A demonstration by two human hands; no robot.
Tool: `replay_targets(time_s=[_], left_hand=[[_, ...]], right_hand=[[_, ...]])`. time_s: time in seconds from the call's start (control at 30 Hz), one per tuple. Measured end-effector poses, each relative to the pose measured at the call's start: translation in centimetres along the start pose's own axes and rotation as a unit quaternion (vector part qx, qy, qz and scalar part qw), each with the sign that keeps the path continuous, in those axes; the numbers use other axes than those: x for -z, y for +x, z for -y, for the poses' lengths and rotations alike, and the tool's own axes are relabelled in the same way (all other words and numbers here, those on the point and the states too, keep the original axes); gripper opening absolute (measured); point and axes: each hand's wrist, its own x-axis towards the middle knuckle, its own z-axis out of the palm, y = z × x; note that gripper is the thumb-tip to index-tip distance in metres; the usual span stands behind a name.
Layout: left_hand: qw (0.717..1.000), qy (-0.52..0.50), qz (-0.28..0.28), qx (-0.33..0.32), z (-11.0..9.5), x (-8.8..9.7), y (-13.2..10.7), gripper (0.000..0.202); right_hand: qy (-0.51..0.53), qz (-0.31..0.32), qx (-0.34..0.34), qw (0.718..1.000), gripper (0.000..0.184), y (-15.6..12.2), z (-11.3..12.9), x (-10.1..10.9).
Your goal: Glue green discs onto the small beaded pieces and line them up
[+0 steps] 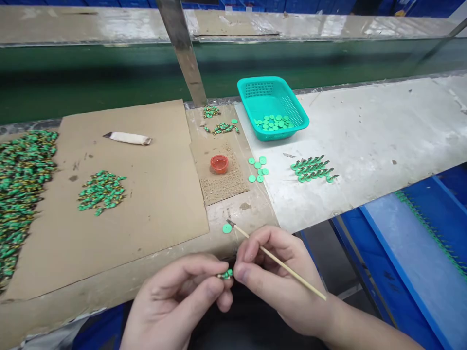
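My left hand (pixel 178 296) pinches a small green and gold figurine piece (pixel 226 274) between thumb and forefinger, above the table's front edge. In my right hand (pixel 280 277) lies a thin wooden-handled brush (pixel 292 272), held slantwise with its dark tip up and to the left. The right thumb and fingertips are close beside the figurine piece; whether they touch it I cannot tell. Just under the brush tip, a green disc (pixel 226 228) rests on the table. Farther back, a small red cup (pixel 219 164) stands on a stained cardboard piece.
A turquoise basket (pixel 272 133) contains green discs, with loose discs (pixel 258 166) nearby. Assembled pieces on discs (pixel 314 169) stand in rows. Figurine pieces form a small pile (pixel 102 192) and a big heap (pixel 22 189) at left. A white tapered tube (pixel 129 138) lies on cardboard.
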Motion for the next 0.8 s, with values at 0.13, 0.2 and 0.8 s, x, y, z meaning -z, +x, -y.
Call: replay_targets(time_s=[0.13,0.2,0.8], left_hand=[[0.990,0.082,-0.095,-0.058,0.8,2.4,1.5,0.027],[0.986,0.109,-0.111,-0.067,1.0,3.8,2.2,0.028],[0.914,0.332,-0.010,-0.232,-2.2,1.1,6.1,0.017]], right_hand=[[-0.261,0.025,0.245,0.933,0.016,3.2,-0.3,1.9],[-0.373,0.087,0.304,0.872,0.017,4.8,-0.4,2.4],[-0.323,0.005,0.355,0.877,0.030,4.7,1.8,4.7]])
